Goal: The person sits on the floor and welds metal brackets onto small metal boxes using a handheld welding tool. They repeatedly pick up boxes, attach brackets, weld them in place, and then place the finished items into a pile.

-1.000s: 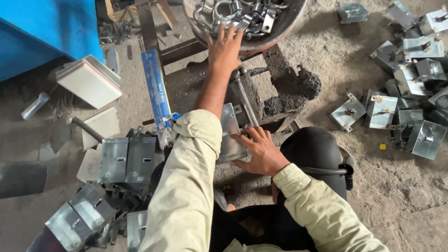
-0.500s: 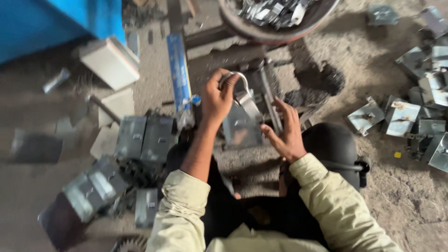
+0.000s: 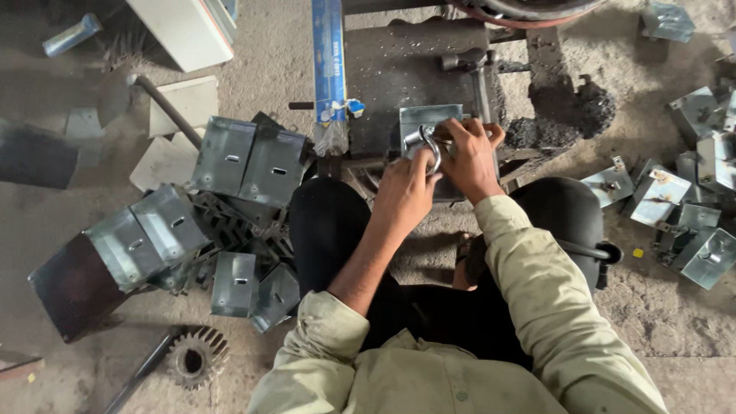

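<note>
Left hand: the left hand [image 3: 404,193] sat at the centre of the frame, its fingers pinched around a curved metal U-clamp [image 3: 430,143].
Right hand: the right hand [image 3: 469,159] lay just right of the left one, fingers curled over the right edge of a grey sheet-metal box [image 3: 424,123], holding it down.
U-clamp: it stood against the front face of the box, between the two hands, at the upper centre of the frame.
Box support: the box rested on a dark steel work block [image 3: 399,69] in the upper middle.
Hammer: a hammer [image 3: 474,73] lay on the block just above the right hand, apart from it.
Blue bar: a blue bar [image 3: 329,57] ran down the block's left edge.
Left pile: folded metal boxes [image 3: 249,161] were heaped at the left of the frame, near the person's knee.
Right pile: more metal boxes [image 3: 694,230] lay scattered on the floor at the right edge.
Lower left: a rusty gear wheel [image 3: 196,358] lay on the floor.
</note>
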